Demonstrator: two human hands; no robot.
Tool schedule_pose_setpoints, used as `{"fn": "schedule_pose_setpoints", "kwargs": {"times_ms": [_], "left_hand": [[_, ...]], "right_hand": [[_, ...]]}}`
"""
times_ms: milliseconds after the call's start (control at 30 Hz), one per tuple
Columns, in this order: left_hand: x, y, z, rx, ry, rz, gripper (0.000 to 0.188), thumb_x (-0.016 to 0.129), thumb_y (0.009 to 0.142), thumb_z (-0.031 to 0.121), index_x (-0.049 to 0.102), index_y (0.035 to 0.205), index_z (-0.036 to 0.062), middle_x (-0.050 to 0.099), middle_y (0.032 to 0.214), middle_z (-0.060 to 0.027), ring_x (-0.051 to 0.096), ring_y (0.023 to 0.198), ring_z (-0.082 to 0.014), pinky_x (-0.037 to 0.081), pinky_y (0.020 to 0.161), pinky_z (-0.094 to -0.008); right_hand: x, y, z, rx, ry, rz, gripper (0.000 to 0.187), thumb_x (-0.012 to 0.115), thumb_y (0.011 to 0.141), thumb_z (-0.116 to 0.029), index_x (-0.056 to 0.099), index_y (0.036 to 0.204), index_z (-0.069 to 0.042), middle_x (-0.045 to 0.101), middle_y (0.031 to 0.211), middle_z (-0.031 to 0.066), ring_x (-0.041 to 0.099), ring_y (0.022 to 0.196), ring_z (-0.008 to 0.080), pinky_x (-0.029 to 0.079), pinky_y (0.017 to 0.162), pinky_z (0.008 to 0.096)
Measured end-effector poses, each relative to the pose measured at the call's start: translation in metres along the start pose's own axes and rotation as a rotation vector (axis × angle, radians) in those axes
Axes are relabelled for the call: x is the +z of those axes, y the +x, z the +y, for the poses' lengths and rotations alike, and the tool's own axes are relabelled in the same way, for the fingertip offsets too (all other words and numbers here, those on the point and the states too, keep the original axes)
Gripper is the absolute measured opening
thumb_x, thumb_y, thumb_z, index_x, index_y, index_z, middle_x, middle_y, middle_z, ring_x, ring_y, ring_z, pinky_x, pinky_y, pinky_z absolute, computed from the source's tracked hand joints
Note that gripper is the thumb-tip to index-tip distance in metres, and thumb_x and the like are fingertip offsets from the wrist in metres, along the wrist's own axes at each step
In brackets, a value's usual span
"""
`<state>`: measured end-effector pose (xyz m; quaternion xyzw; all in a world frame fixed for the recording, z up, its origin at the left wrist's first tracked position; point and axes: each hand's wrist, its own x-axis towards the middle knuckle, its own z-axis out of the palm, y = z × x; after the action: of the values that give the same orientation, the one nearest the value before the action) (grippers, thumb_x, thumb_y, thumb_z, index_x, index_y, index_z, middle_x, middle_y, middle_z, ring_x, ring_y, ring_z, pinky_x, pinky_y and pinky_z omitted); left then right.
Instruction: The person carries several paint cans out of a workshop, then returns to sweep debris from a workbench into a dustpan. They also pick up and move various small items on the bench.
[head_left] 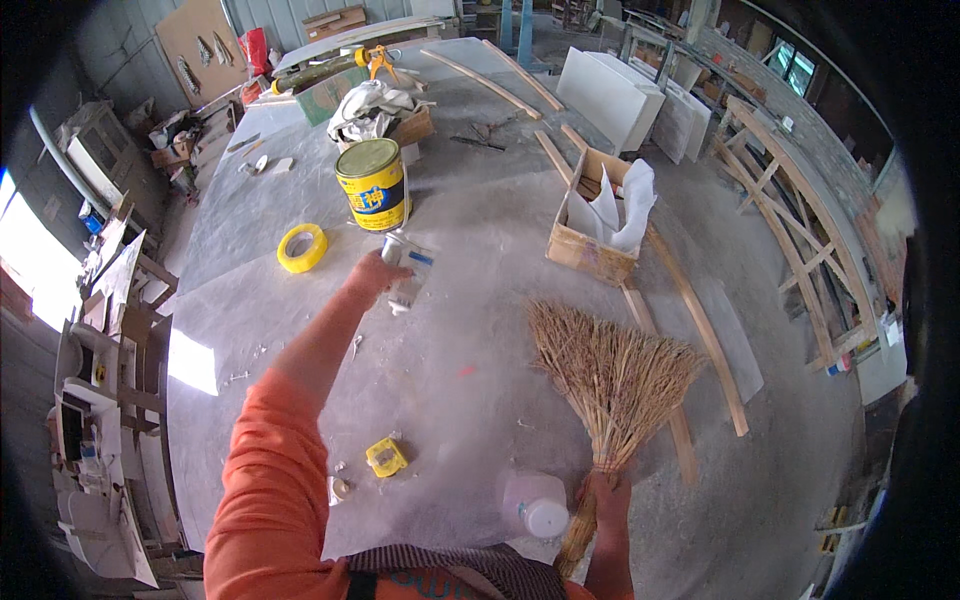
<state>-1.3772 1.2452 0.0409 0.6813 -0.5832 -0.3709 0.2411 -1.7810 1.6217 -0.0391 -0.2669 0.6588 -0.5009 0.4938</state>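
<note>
My right hand (608, 492) is closed round the bound handle of a straw broom (615, 385), whose bristles fan out over the grey table. My left hand (376, 276) reaches far forward and grips a small white object with a blue mark (412, 270); its kind does not show clearly. Just beyond that hand stands a yellow paint can (375, 195) with an olive lid. A roll of yellow tape (302, 248) lies to its left. Near my body are a yellow tape measure (386, 457) and a translucent plastic bottle with a white cap (535, 505).
A cardboard box (590, 255) with white sheets stands right of centre, near long wooden strips (700, 330). Crumpled cloth (372, 105) and an orange caulking gun (378, 62) lie at the back. White slabs (608, 100) stand far right; a wooden frame (800, 230) leans beyond.
</note>
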Motion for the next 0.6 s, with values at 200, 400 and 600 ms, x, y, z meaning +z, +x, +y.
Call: {"fn": "schedule_pose_setpoints", "kwargs": {"times_ms": [200, 400, 600], "left_hand": [[0.013, 0.056, -0.016, -0.208, -0.476, 0.266, 0.028, 0.072, 0.073, 0.019, 0.061, 0.091, 0.0016, 0.058, 0.071, -0.0055, 0.054, 0.057, -0.0165, 0.044, 0.050, -0.0328], [0.006, -0.002, 0.016, -0.067, -0.539, -0.036, 0.017, 0.059, 0.081, 0.008, 0.058, 0.096, 0.0005, 0.058, 0.074, -0.0057, 0.058, 0.063, -0.0156, 0.047, 0.055, -0.0292], [-0.010, -0.143, 0.015, -0.046, -0.615, -0.272, 0.021, 0.059, 0.083, 0.012, 0.057, 0.101, 0.0011, 0.055, 0.073, -0.0046, 0.054, 0.062, -0.0139, 0.045, 0.057, -0.0269]], "right_hand": [[0.006, -0.007, -0.011, -0.054, 0.108, -0.038, 0.017, 0.058, 0.084, -0.015, 0.055, 0.094, -0.002, 0.058, 0.067, 0.0084, 0.057, 0.050, 0.0184, 0.048, 0.046, 0.0310], [0.010, -0.012, -0.028, -0.051, 0.100, -0.089, 0.016, 0.057, 0.084, -0.014, 0.055, 0.094, -0.002, 0.058, 0.068, 0.0082, 0.057, 0.051, 0.0177, 0.046, 0.046, 0.0296], [0.014, -0.014, -0.025, 0.072, -0.034, 0.065, 0.019, 0.060, 0.083, -0.020, 0.055, 0.092, -0.003, 0.056, 0.065, 0.0064, 0.057, 0.053, 0.0164, 0.045, 0.046, 0.0289]]}}
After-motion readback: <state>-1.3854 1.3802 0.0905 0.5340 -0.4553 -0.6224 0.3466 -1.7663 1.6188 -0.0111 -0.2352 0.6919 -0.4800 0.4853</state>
